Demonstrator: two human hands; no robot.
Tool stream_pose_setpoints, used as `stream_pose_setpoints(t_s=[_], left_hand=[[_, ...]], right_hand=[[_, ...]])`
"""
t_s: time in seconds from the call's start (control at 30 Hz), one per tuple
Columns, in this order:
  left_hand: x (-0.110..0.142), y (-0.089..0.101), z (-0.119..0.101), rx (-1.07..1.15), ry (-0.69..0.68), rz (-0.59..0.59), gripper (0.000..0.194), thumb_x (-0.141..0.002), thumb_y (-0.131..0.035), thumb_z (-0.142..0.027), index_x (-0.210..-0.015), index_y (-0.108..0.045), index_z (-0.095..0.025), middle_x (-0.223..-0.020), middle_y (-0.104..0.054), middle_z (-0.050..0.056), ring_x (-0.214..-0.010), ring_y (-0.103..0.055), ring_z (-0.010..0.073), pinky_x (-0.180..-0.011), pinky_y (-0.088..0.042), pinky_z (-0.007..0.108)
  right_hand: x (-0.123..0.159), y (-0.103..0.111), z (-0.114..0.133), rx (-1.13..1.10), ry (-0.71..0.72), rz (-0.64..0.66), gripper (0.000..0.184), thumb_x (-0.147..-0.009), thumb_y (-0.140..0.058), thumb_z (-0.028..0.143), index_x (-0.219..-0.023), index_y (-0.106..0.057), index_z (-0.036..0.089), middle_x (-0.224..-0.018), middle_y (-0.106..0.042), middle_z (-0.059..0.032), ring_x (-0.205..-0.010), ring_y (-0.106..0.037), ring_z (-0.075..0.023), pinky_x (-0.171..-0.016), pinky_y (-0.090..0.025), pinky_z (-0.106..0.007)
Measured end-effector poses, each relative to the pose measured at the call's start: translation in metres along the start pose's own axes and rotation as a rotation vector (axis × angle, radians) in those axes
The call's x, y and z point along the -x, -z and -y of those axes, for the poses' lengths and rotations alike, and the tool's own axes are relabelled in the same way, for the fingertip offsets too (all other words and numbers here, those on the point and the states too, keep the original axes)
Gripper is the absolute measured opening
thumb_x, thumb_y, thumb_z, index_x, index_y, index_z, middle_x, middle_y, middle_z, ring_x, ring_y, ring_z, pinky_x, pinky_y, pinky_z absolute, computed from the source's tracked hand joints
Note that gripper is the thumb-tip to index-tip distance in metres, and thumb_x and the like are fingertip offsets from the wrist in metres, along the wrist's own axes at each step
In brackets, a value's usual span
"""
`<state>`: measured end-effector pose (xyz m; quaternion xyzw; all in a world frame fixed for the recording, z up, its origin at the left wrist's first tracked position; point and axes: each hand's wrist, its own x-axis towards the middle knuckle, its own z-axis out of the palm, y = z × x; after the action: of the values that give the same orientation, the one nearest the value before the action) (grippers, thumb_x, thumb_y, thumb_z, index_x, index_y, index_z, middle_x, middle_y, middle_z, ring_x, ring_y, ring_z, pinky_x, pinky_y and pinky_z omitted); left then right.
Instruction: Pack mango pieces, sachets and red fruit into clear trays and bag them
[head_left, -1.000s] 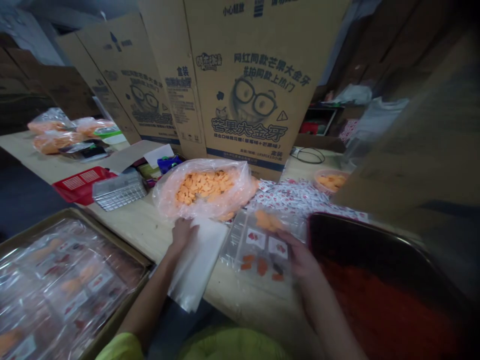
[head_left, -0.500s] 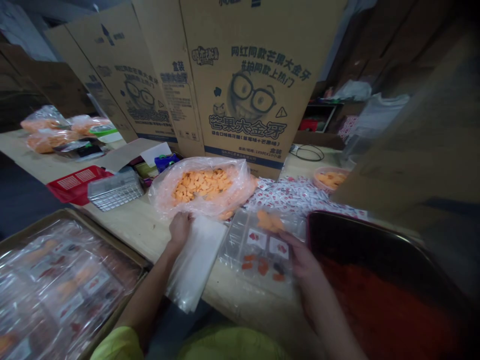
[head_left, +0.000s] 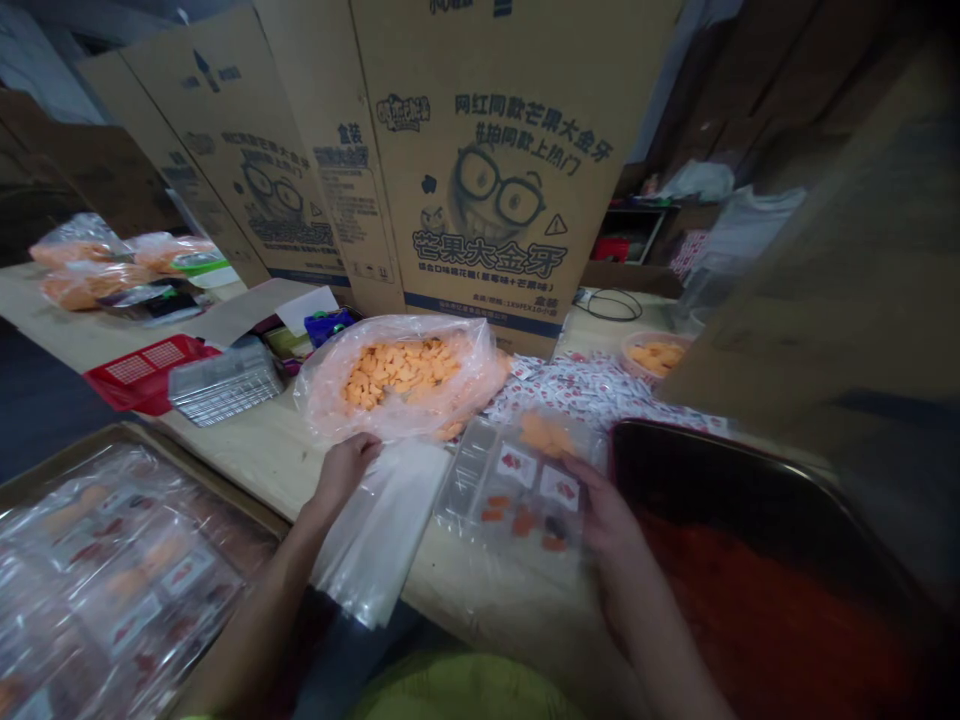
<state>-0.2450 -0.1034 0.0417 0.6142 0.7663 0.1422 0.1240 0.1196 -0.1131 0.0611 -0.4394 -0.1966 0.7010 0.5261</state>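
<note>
While a cardboard box (head_left: 495,60) stood behind the work on the table (head_left: 465,590), my stack of clear bags (head_left: 390,520) hung partly over the near edge. To its right, near the same edge, was the filled clear tray (head_left: 465,490), its side clamped in my right hand (head_left: 604,505). My left hand (head_left: 345,470) was at the stack's upper left corner; whether its fingers pinched any film, I could not tell. I judged this as separating one bag; the next move called for a light lift, keeping the tray level.
</note>
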Motion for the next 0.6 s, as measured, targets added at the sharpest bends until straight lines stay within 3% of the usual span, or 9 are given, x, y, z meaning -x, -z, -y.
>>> stream_pose_setpoints(t_s=[0.13, 0.27, 0.47, 0.6], left_hand=[[0.02, 0.032, -0.017, 0.427, 0.044, -0.003, 0.036, -0.071, -0.065, -0.043, -0.094, -0.063, -0.016, -0.072, -0.062, 0.0, -0.066, -0.057, 0.0147, -0.06, -0.041, 0.023], [0.033, 0.055, -0.042, 0.652, 0.062, 0.066, 0.046, -0.058, -0.076, -0.042, -0.093, -0.064, -0.015, -0.065, -0.056, -0.003, -0.059, -0.052, 0.0116, -0.057, -0.04, 0.022], [0.041, 0.051, -0.062, 0.718, 0.057, 0.206, 0.04, -0.076, -0.058, -0.053, -0.074, -0.063, -0.014, -0.075, -0.063, 0.005, -0.073, -0.058, 0.0158, -0.069, -0.047, 0.028], [0.044, 0.048, -0.07, 0.776, 0.082, 0.203, 0.034, -0.065, -0.072, -0.045, -0.071, -0.059, -0.014, -0.068, -0.06, 0.002, -0.065, -0.056, 0.0136, -0.064, -0.046, 0.026]], right_hand=[[-0.024, -0.001, 0.003, -0.16, -0.142, -0.023, 0.025, -0.062, -0.071, 0.028, -0.085, -0.068, 0.019, -0.087, -0.071, -0.0066, -0.078, -0.067, -0.0252, -0.067, -0.057, -0.039], [-0.028, -0.018, 0.016, -0.326, -0.136, -0.054, 0.025, -0.067, -0.067, 0.024, -0.091, -0.068, 0.018, -0.091, -0.072, -0.0044, -0.079, -0.067, -0.0221, -0.067, -0.057, -0.035], [-0.032, -0.047, 0.032, -0.425, -0.001, 0.037, 0.024, -0.072, -0.065, 0.027, -0.093, -0.069, 0.018, -0.092, -0.071, -0.0024, -0.084, -0.067, -0.0202, -0.077, -0.055, -0.034], [-0.039, -0.057, 0.033, -0.434, 0.091, 0.05, 0.024, -0.075, -0.062, 0.029, -0.094, -0.069, 0.016, -0.092, -0.071, -0.0042, -0.083, -0.067, -0.0203, -0.074, -0.056, -0.033]])
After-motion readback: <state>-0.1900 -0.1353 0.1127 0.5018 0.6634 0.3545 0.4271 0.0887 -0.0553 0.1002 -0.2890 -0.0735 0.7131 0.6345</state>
